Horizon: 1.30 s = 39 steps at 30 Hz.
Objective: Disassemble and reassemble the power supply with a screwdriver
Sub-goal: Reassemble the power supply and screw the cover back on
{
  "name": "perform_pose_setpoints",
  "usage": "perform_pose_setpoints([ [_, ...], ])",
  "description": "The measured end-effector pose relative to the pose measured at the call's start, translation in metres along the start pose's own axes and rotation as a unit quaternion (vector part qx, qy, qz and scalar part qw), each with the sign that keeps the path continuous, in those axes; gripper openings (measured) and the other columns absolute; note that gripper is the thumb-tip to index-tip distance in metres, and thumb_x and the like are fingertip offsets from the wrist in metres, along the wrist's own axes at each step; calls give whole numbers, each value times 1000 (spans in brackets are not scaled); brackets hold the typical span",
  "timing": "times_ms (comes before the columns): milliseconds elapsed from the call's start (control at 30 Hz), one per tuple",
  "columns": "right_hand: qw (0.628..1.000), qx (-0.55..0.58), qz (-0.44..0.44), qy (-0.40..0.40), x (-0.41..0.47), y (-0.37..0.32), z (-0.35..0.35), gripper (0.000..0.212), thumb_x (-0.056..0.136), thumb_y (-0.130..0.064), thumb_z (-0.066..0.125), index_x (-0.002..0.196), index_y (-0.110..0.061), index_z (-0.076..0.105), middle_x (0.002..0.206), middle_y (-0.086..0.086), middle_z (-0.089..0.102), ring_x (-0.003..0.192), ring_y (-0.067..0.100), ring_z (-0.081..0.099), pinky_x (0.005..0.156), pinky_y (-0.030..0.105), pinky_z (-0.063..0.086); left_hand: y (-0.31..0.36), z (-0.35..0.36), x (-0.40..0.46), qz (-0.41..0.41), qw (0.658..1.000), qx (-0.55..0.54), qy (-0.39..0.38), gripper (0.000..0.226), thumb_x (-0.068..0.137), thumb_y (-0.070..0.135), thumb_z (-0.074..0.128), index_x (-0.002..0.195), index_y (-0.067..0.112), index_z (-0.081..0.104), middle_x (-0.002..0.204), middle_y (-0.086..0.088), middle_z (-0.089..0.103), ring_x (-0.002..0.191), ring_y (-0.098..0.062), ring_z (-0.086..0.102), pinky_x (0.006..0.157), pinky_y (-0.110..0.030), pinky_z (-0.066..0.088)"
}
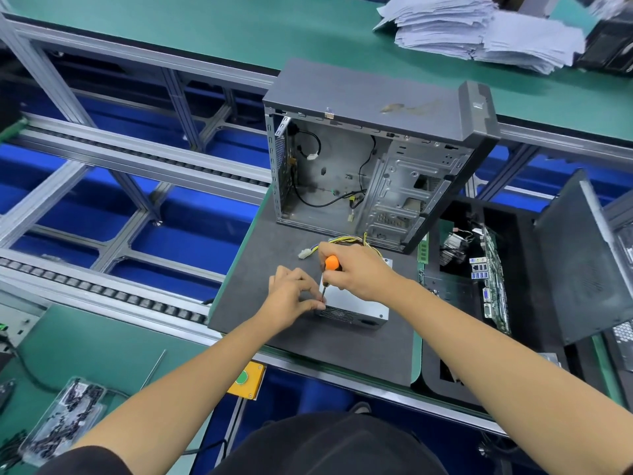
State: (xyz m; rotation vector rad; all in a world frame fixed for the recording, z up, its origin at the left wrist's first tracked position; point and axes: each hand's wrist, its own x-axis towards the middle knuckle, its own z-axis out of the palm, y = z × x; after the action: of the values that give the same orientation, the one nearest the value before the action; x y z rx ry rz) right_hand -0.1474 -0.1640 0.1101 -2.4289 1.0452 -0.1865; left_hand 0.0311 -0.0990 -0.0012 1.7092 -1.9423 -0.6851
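Note:
The grey metal power supply (356, 308) lies on a dark mat (274, 269), its vent grille facing me and its yellow and black cable bundle (346, 240) trailing toward the case. My right hand (356, 272) grips an orange-handled screwdriver (329, 267), held upright with the tip at the unit's top left corner. My left hand (291, 296) pinches the shaft near the tip with thumb and forefinger. The screw itself is hidden by the fingers.
An open computer case (376, 159) stands on its side just behind the power supply. A black tray with a motherboard (493, 279) and a leaning side panel (582, 262) sits to the right. Paper stacks (479, 32) lie far back. A yellow button box (246, 378) hangs at the bench edge.

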Motion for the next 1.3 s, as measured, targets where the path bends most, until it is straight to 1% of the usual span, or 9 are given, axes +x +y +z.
perform_pose_setpoints([
  [100, 1000, -16, -19, 2, 1, 1, 2, 16, 74, -37, 49, 84, -27, 40, 64, -2, 53, 65, 23, 49, 54, 32, 27, 1, 2, -2, -7, 1000, -5, 10, 8, 78, 47, 78, 84, 42, 74, 97, 23, 57, 103, -11, 34, 85, -34, 28],
  [367, 999, -14, -34, 7, 4, 0, 1, 16, 73, -42, 46, 82, -32, 37, 61, -6, 49, 61, 11, 47, 52, 30, 24, 6, 7, 3, -25, 999, 18, -12, 11, 81, 37, 81, 86, 34, 71, 90, 25, 44, 99, -10, 28, 82, -28, 24],
  [533, 999, -16, -42, -1, 3, 0, 0, 16, 74, -44, 46, 81, -33, 36, 61, -5, 49, 61, 17, 48, 54, 33, 29, 5, 6, 7, -40, 998, 23, -42, 13, 82, 36, 81, 89, 34, 70, 93, 20, 44, 101, -12, 29, 85, -28, 31],
  [733, 999, -13, -53, -2, 3, -1, -1, 19, 73, -49, 44, 82, -33, 40, 59, -8, 48, 61, 9, 48, 53, 29, 27, 8, -5, 15, 46, 988, 130, -69, 20, 87, 44, 72, 99, 28, 71, 104, 11, 55, 99, -17, 34, 80, -32, 33],
  [833, 999, -9, -53, -2, 3, 1, -1, 24, 72, -52, 44, 83, -31, 42, 62, -9, 50, 63, 10, 49, 54, 31, 28, 10, -6, 17, 64, 982, 158, -76, 25, 89, 46, 70, 103, 25, 70, 107, 7, 59, 101, -18, 39, 84, -37, 42],
  [1000, 997, -19, -75, -1, 2, -2, 1, 20, 75, -52, 43, 81, -32, 41, 74, -31, 53, 69, -4, 49, 52, 28, 22, 5, -2, 8, 64, 993, 95, -41, 20, 85, 42, 76, 94, 25, 70, 100, 9, 62, 93, -14, 45, 81, -38, 48],
  [1100, 997, -19, -77, 4, 2, -4, 0, 22, 75, -52, 42, 81, -30, 42, 75, -36, 51, 69, -6, 49, 51, 28, 22, 1, 2, 4, 61, 995, 73, -26, 19, 86, 41, 75, 96, 25, 70, 98, 10, 62, 93, -11, 47, 81, -34, 51],
  [1167, 997, -21, -81, 5, 2, -4, 0, 20, 75, -50, 42, 80, -31, 41, 74, -35, 52, 67, -3, 49, 51, 28, 21, -1, 4, 3, 60, 996, 66, -23, 18, 86, 39, 75, 97, 25, 70, 98, 11, 61, 94, -9, 46, 81, -31, 52],
  [1300, 996, -31, -78, 0, 4, -5, -2, 21, 74, -49, 41, 82, -30, 45, 57, -16, 49, 55, 2, 46, 51, 27, 23, -7, 6, 1, 53, 996, 56, -34, 22, 87, 39, 75, 104, 25, 70, 103, 11, 61, 98, -8, 44, 84, -28, 51],
])
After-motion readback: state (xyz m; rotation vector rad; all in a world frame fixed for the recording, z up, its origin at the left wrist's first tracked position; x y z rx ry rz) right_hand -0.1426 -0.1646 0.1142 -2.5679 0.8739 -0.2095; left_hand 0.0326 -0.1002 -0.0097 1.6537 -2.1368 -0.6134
